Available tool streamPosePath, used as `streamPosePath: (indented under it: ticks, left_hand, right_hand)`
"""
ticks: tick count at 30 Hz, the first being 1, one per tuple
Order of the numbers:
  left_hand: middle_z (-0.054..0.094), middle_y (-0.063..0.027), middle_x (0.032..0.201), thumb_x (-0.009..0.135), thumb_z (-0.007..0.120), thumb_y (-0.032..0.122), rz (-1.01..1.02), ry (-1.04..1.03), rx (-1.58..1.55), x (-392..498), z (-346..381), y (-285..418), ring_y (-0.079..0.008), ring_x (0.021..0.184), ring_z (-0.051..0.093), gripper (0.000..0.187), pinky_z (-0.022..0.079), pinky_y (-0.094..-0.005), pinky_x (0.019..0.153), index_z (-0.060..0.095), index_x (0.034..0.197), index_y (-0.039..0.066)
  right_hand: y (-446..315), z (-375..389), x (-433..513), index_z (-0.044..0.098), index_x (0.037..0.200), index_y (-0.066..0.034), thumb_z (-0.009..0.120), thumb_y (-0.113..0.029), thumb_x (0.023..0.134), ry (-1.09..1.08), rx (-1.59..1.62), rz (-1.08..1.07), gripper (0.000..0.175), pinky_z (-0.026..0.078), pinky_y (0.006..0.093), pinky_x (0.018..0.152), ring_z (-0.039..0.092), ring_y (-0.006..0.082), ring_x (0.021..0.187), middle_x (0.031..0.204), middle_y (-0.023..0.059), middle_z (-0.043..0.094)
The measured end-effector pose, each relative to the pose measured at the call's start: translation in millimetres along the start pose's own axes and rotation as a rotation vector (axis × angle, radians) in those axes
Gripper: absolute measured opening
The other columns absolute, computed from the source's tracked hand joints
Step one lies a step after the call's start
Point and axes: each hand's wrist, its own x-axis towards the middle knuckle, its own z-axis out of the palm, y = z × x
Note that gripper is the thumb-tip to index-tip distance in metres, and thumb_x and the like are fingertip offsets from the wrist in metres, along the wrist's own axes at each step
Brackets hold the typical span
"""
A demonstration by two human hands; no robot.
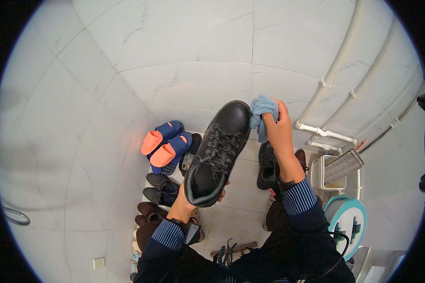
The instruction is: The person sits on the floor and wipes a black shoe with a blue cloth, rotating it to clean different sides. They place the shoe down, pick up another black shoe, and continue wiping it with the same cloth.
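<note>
A black lace-up leather shoe [219,148] is held up in the middle of the view, its toe pointing away and its opening towards me. My left hand [186,203] grips it from below near the heel, with fingertips showing on the shoe's right side. In my right hand [279,127] is a bunched light blue cloth [264,113], close beside the right edge of the toe; whether it touches the leather I cannot tell. Another black shoe [267,168] stands on the tiled floor below my right forearm.
Slippers in navy and orange [164,154], dark shoes [161,182] and brown shoes [150,212] line the left wall. White pipes [331,132] run along the wall at right, above a white bin [334,173] with a grey flat mop head [343,166]. A teal-rimmed round container [363,215] stands at lower right.
</note>
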Motion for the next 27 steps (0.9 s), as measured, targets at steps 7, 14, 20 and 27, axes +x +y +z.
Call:
streamPosePath:
  ticks: [7, 14, 20, 27]
  left_hand:
    - [0.066, -0.0127, 0.131, 0.105, 0.047, 0.050, 0.131, 0.408, 0.246, -5, 1, -12, -0.0196, 0.113, 0.065, 0.059, 0.055, -0.0340, 0.097, 0.053, 0.143, 0.006]
    - [0.063, -0.0112, 0.134, 0.106, 0.045, 0.048, 0.277, 0.535, 0.371, -5, 9, -4, -0.0182, 0.115, 0.064, 0.059, 0.054, -0.0316, 0.096, 0.047, 0.147, 0.005]
    - [0.061, -0.0118, 0.136, 0.107, 0.043, 0.047, 0.334, 0.531, 0.471, -9, 13, 6, -0.0192, 0.117, 0.063, 0.059, 0.053, -0.0316, 0.097, 0.044, 0.148, 0.005]
    - [0.058, -0.0119, 0.139, 0.108, 0.042, 0.042, 0.329, 0.516, 0.623, 1, 17, -7, -0.0214, 0.122, 0.060, 0.058, 0.046, -0.0318, 0.105, 0.043, 0.149, 0.000]
  right_hand:
    - [8, 6, -24, 0.060, 0.122, -0.0059, 0.058, -0.014, 0.094, 0.006, -0.158, -0.162, 0.029, 0.046, 0.0384, 0.093, 0.056, 0.0299, 0.103, 0.114, 0.0161, 0.052]
    - [-23, 16, -50, 0.065, 0.112, -0.0055, 0.066, -0.008, 0.086, -0.240, -0.218, -0.270, 0.025, 0.046, 0.0381, 0.096, 0.054, 0.0304, 0.108, 0.111, 0.0146, 0.052]
    - [-25, -13, -21, 0.064, 0.114, -0.0032, 0.065, -0.013, 0.090, -0.398, 0.144, 0.128, 0.026, 0.048, 0.0329, 0.090, 0.062, 0.0218, 0.099, 0.106, 0.0163, 0.062]
    - [-3, 6, -19, 0.057, 0.118, -0.0027, 0.060, -0.011, 0.093, -0.129, -0.262, -0.025, 0.027, 0.047, 0.0378, 0.093, 0.059, 0.0302, 0.103, 0.111, 0.0177, 0.056]
